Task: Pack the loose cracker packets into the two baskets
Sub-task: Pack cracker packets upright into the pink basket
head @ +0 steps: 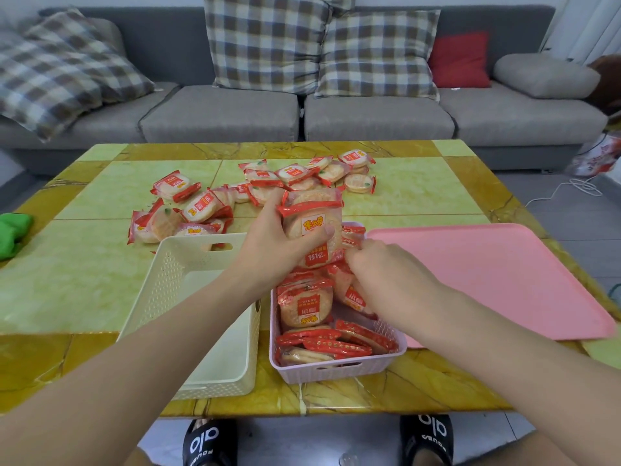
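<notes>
My left hand [275,237] grips a stack of red-and-clear cracker packets [312,227], upright above the far end of the pink basket [336,369]. That basket holds several packets, some standing and some flat. My right hand [386,274] reaches into its far right side, fingers curled among the packets there; whether it holds one I cannot tell. The cream basket [174,277] stands just left of the pink one, and no packets show in the part my left arm leaves visible. Loose packets [201,206] lie scattered across the middle and far side of the table.
A pink tray [497,274] lies right of the pink basket. A green cloth [11,233] sits at the table's left edge. The marble-patterned table [84,280] fronts a grey sofa [218,112] with checked cushions. My feet in black sandals show below the table.
</notes>
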### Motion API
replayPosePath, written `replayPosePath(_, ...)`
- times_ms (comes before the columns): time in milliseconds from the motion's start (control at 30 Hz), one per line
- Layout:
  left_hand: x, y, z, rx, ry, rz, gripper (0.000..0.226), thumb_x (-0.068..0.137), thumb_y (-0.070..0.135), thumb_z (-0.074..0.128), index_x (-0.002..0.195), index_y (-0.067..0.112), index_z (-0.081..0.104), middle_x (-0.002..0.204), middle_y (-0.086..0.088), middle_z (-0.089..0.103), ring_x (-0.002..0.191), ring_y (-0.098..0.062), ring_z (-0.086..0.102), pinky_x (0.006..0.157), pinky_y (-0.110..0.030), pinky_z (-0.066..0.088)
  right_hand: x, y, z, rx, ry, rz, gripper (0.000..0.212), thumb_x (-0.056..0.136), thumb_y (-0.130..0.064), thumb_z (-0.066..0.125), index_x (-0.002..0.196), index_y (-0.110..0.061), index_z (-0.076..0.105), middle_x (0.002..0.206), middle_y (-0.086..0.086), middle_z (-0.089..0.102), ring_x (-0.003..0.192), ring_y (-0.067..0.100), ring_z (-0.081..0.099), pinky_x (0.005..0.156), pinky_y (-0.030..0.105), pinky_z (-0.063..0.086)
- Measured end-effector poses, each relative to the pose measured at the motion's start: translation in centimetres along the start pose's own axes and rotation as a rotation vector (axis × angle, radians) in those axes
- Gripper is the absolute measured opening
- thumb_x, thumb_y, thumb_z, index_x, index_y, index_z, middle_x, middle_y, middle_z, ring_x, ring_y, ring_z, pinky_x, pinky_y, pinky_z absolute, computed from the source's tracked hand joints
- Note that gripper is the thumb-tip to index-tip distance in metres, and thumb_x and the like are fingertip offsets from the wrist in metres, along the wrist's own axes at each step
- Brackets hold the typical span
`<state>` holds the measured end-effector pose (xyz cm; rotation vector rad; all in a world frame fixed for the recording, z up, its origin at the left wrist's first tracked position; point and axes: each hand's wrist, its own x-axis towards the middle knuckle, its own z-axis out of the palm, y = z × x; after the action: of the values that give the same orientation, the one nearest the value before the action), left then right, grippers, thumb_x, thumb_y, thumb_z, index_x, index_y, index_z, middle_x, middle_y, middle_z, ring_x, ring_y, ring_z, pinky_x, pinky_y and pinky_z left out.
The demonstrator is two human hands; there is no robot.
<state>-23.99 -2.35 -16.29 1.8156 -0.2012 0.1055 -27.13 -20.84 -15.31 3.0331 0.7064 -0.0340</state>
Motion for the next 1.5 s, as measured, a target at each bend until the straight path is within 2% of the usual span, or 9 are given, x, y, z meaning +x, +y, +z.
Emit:
replayPosePath(133, -0.2, 0.1, 0.0, 0.026, -0.006, 0.014, 0.051, 0.08, 0.032, 0.085, 0.119, 0.024, 0.053, 0.111, 0.008, 0.073, 0.103, -0.013, 0.071, 0.087, -0.051, 0.059, 0.3, -0.1, 2.8, -0.054, 0.01, -0.028, 0.04, 0.084, -0.006, 0.071, 0.121, -0.011, 0.057, 0.114, 0.011, 0.058, 0.087, 0.033, 0.067, 0.059, 0.034, 0.039)
replayPosePath(400, -0.7, -0.2, 0.3, -0.004, -0.039, -0.013, 0.056, 0.078, 0.025, 0.088, 0.12, 0.016, 0.053, 0.109, 0.005, 0.074, 0.102, -0.015, 0.072, 0.088, -0.051, 0.059, 0.3, 0.3, 3.7, 0.134, 0.038, 0.023, 0.042, 0.085, -0.01, 0.067, 0.124, -0.005, 0.053, 0.121, 0.016, 0.052, 0.088, 0.038, 0.064, 0.064, 0.044, 0.05)
replayPosePath(733, -1.5, 0.2, 2.6, 0.141, -0.168, 0.157, 0.05, 0.071, 0.025, 0.091, 0.103, 0.021, 0.052, 0.09, 0.008, 0.071, 0.085, -0.008, 0.069, 0.077, -0.033, 0.056, -1.9, 4.9, -3.0, 1.109, -0.099, 0.063, 0.107, 0.062, -0.006, 0.083, 0.149, -0.044, 0.032, 0.139, -0.015, 0.048, 0.125, 0.003, 0.054, 0.097, 0.032, 0.053)
replayPosePath(833, -1.7, 0.3, 3.6, 0.245, -0.207, 0.212, 0.051, 0.07, 0.03, 0.091, 0.103, 0.017, 0.055, 0.084, 0.012, 0.071, 0.079, 0.004, 0.066, 0.069, -0.021, 0.05, -1.5, 4.8, -2.5, 1.014, -0.023, 0.006, 0.08, 0.073, -0.002, 0.085, 0.139, -0.035, 0.053, 0.115, -0.017, 0.063, 0.099, -0.003, 0.065, 0.084, 0.024, 0.056)
replayPosePath(1000, -1.3, -0.5, 2.7, 0.458, -0.36, 0.161, 0.064, 0.065, 0.043, 0.092, 0.117, 0.03, 0.056, 0.105, 0.014, 0.069, 0.096, -0.003, 0.063, 0.086, -0.032, 0.051, -1.4, 5.0, -1.0, 0.783, 0.011, 0.024, 0.022, 0.077, -0.021, 0.083, 0.091, -0.028, 0.068, 0.083, -0.006, 0.069, 0.079, 0.018, 0.064, 0.078, 0.049, 0.055)
replayPosePath(1100, -1.5, -1.0, 1.5, 0.653, -0.471, 0.154, 0.089, 0.063, 0.053, 0.089, 0.137, 0.029, 0.046, 0.126, 0.012, 0.058, 0.114, -0.007, 0.053, 0.098, -0.027, 0.044, -2.0, 4.4, -0.8, 0.641, -0.013, 0.005, 0.024, 0.081, -0.022, 0.079, 0.094, -0.028, 0.06, 0.09, -0.003, 0.067, 0.082, 0.018, 0.064, 0.077, 0.048, 0.054)
replayPosePath(1200, -1.8, -2.0, 1.4, 0.832, -0.484, 0.2, 0.069, 0.069, 0.059, 0.079, 0.122, 0.031, 0.045, 0.122, 0.005, 0.056, 0.117, -0.018, 0.05, 0.097, -0.037, 0.046, -2.2, 3.6, -0.8, 0.436, -0.027, -0.067, 0.039, 0.083, -0.026, 0.074, 0.117, -0.029, 0.055, 0.102, -0.004, 0.065, 0.089, 0.016, 0.062, 0.077, 0.043, 0.054)
replayPosePath(1367, -1.8, -3.3, 1.9, 1.002, -0.441, 0.349, 0.067, 0.074, 0.065, 0.072, 0.117, 0.017, 0.054, 0.117, 0.002, 0.053, 0.106, -0.02, 0.049, 0.092, -0.04, 0.046, -1.9, 3.0, -1.5, 0.266, -0.087, -0.098, 0.04, 0.082, -0.019, 0.069, 0.073, -0.036, 0.034, 0.08, -0.013, 0.048, 0.08, 0.017, 0.054, 0.07, 0.043, 0.051)
replayPosePath(1500, -1.5, -3.9, 1.4, 1.093, -0.481, 0.45, 0.068, 0.08, 0.068, 0.063, 0.122, 0.014, 0.056, 0.121, -0.001, 0.052, 0.106, -0.022, 0.049, 0.095, -0.038, 0.044, -1.5, 3.5, -1.7, 0.295, -0.122, -0.066, 0.038, 0.082, -0.02, 0.073, 0.07, -0.031, 0.038, 0.081, -0.005, 0.055, 0.076, 0.019, 0.058, 0.066, 0.039, 0.049)
